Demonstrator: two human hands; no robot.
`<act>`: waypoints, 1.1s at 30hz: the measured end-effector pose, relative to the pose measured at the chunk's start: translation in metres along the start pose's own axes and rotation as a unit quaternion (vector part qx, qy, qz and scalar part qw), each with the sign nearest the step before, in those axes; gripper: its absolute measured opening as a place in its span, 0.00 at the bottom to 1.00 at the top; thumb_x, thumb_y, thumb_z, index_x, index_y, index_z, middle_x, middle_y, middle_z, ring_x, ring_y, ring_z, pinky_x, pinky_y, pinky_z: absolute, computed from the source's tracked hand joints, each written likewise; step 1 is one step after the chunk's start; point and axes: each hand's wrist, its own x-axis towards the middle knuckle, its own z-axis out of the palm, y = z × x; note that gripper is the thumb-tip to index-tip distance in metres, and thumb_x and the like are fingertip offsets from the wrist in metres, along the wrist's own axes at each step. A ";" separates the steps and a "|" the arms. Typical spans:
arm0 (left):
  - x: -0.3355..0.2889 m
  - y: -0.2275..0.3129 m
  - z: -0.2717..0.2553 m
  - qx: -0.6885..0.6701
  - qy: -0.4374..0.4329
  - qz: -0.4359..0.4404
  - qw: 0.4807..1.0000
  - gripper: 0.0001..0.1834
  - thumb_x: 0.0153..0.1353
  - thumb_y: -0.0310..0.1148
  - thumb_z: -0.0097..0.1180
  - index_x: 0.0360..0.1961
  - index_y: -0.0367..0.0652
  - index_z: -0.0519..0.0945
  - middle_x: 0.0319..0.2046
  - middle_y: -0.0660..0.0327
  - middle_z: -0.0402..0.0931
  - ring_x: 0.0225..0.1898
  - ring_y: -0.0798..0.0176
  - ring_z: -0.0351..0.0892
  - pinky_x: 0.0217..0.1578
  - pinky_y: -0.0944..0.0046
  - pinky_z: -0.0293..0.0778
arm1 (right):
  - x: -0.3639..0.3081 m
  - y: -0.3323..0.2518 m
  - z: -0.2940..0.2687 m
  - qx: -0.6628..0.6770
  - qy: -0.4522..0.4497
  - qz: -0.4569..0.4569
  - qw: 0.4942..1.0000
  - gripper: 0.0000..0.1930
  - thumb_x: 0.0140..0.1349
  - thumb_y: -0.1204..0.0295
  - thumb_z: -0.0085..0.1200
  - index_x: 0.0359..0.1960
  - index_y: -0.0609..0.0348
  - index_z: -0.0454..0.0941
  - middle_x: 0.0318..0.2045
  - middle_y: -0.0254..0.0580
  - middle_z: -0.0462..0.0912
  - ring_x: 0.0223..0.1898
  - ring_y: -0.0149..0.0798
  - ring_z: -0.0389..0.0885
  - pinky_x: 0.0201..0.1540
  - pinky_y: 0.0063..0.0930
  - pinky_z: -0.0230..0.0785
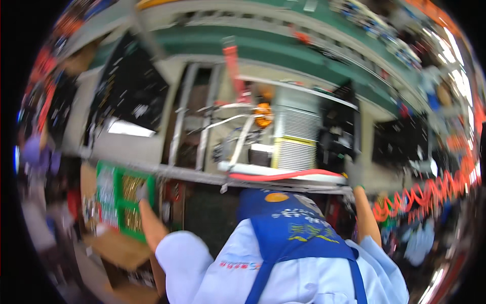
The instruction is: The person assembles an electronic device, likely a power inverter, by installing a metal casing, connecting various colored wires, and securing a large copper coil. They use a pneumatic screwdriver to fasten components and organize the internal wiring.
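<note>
My left hand [143, 193], in what looks like a pale glove, is at the right side of a green divided bin [119, 205]. Small brass-coloured parts [132, 188] fill its right-hand compartments; blur hides my fingers. By the right end of an open metal-framed unit [304, 178] is my right hand [354, 175], also pale-gloved and smeared by motion. The unit holds a finned silver block [296, 134], an orange-wound coil [263, 115] and white cables [243, 139]. A red tube or cable [283, 176] runs along its near edge.
Black panels [132, 83] stand at left, with another black unit [400, 139] at right. A coiled red air hose [420, 197] hangs beside my right arm. Cardboard boxes [119, 248] sit below the green bin. Someone in purple [40, 154] is at far left.
</note>
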 end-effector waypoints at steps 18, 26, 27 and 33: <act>-0.045 0.008 -0.012 0.063 0.094 0.034 0.993 0.12 0.59 0.33 0.61 0.36 0.32 0.82 0.32 0.53 0.84 0.33 0.52 0.81 0.36 0.50 0.75 | -0.010 -0.061 -0.034 -0.031 -0.041 0.119 0.992 0.22 0.62 0.59 0.58 0.49 0.63 0.70 0.40 0.66 0.84 0.46 0.67 0.82 0.51 0.57 0.73; -0.065 0.008 -0.022 -0.312 0.073 -0.031 0.947 0.10 0.70 0.32 0.50 0.30 0.41 0.76 0.25 0.65 0.73 0.27 0.63 0.70 0.27 0.63 0.70 | -0.007 -0.056 -0.037 -0.043 -0.045 0.125 0.990 0.23 0.62 0.58 0.56 0.48 0.65 0.70 0.40 0.66 0.82 0.47 0.66 0.81 0.50 0.55 0.71; -0.068 0.008 -0.023 -0.283 0.097 -0.013 0.954 0.10 0.70 0.32 0.49 0.30 0.42 0.75 0.25 0.65 0.72 0.26 0.64 0.70 0.27 0.65 0.70 | -0.006 -0.058 -0.037 -0.030 -0.052 0.130 0.990 0.23 0.62 0.58 0.57 0.47 0.65 0.70 0.40 0.66 0.82 0.46 0.66 0.82 0.50 0.55 0.72; -0.091 0.036 -0.005 -0.351 0.106 0.057 0.929 0.11 0.70 0.32 0.49 0.27 0.44 0.71 0.22 0.66 0.67 0.23 0.66 0.64 0.24 0.65 0.64 | -0.006 -0.051 -0.036 0.007 -0.041 0.123 0.992 0.23 0.61 0.56 0.58 0.47 0.64 0.71 0.39 0.64 0.83 0.45 0.65 0.82 0.48 0.55 0.72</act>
